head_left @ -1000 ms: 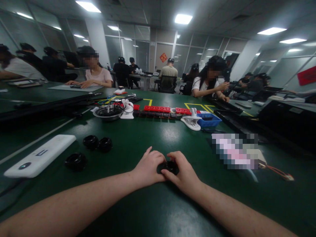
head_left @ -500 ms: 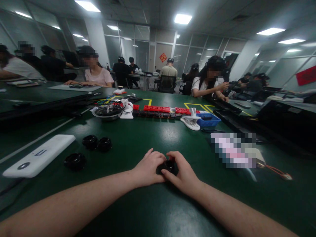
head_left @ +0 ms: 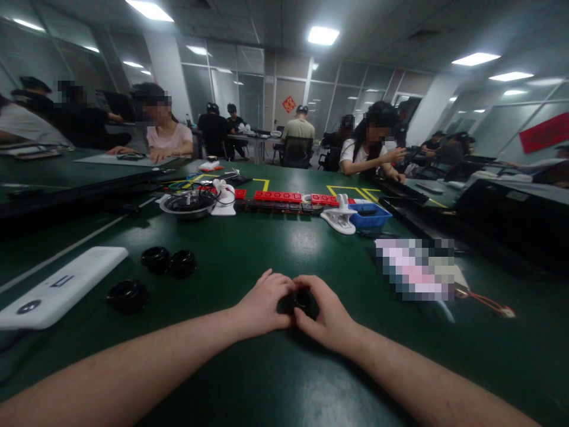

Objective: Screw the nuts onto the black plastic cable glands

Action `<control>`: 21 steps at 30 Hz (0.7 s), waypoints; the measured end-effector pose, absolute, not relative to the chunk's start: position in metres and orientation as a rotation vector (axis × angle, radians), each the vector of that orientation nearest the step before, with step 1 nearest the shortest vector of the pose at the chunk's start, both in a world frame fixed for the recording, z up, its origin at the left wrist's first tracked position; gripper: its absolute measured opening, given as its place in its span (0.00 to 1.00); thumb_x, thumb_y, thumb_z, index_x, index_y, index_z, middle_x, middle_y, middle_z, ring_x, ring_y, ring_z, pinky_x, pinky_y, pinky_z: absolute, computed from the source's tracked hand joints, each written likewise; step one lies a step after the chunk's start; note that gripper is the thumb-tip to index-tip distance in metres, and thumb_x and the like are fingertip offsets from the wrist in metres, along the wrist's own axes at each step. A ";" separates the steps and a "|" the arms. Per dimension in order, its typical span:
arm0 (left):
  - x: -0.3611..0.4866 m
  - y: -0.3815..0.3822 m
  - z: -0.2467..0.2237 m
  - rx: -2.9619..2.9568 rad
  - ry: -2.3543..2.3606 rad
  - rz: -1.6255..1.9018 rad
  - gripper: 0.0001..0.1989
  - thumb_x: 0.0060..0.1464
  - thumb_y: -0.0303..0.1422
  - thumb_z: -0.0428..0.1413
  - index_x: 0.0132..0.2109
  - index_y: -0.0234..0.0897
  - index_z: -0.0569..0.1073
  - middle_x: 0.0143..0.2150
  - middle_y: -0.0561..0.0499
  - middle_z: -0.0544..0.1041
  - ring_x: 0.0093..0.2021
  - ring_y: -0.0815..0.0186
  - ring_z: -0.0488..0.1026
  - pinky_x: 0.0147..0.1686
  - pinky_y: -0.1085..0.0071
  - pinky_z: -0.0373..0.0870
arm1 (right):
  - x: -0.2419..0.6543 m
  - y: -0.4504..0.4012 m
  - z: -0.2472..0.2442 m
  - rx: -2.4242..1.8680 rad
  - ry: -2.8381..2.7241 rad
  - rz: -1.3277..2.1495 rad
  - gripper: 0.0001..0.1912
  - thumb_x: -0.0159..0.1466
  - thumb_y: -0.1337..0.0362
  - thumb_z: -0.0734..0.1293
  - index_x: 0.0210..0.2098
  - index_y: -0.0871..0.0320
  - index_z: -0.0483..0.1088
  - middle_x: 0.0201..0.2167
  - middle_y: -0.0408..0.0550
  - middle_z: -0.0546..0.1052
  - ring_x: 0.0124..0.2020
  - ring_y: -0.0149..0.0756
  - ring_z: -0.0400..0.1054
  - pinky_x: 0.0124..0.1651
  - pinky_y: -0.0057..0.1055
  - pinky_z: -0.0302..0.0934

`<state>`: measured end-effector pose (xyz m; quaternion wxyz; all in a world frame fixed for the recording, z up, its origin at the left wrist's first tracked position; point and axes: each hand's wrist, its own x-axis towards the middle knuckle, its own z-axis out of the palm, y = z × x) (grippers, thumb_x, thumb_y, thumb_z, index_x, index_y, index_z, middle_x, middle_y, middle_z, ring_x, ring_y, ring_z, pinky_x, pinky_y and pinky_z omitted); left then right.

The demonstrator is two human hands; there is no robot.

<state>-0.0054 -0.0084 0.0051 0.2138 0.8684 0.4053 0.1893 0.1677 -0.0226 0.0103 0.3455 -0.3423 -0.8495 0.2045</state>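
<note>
Between my two hands, low on the green table (head_left: 306,379), is a black round part (head_left: 303,299). My left hand (head_left: 268,301) curls round its left side. From the right, my right hand (head_left: 326,311) wraps it with thumb and fingers. The fingertips of both hands meet near its top, and much of the part is hidden by them. Three similar black parts lie to the left: one in front (head_left: 128,295), one behind it (head_left: 155,259) and one beside that (head_left: 182,263).
A white power bank-like device (head_left: 66,284) lies far left. Across the middle stand a metal bowl (head_left: 186,204), red blocks (head_left: 278,196), white clips (head_left: 340,216) and a blue tray (head_left: 370,215). Pixelated packets (head_left: 413,270) lie right. People sit beyond.
The view has shifted slightly, so the table items appear a little further left. My right thumb has moved from over the black part to its near edge. Both hands stay round it.
</note>
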 end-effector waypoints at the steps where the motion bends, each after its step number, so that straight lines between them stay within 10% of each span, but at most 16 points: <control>1: -0.005 -0.008 0.005 2.408 1.127 0.527 0.18 0.42 0.35 0.58 0.43 0.37 0.69 0.44 0.48 0.69 0.49 0.59 0.63 0.57 0.50 0.43 | 0.168 -0.023 0.012 -0.835 -2.213 0.529 0.20 0.52 0.69 0.60 0.45 0.59 0.57 0.39 0.51 0.67 0.40 0.39 0.63 0.44 0.37 0.60; 21: -0.006 -0.007 0.002 2.393 1.123 0.501 0.17 0.40 0.34 0.58 0.41 0.38 0.69 0.45 0.48 0.69 0.50 0.58 0.63 0.57 0.50 0.41 | 0.168 -0.021 0.008 -0.967 -2.181 0.473 0.29 0.51 0.65 0.66 0.50 0.59 0.54 0.41 0.53 0.66 0.42 0.43 0.62 0.45 0.43 0.60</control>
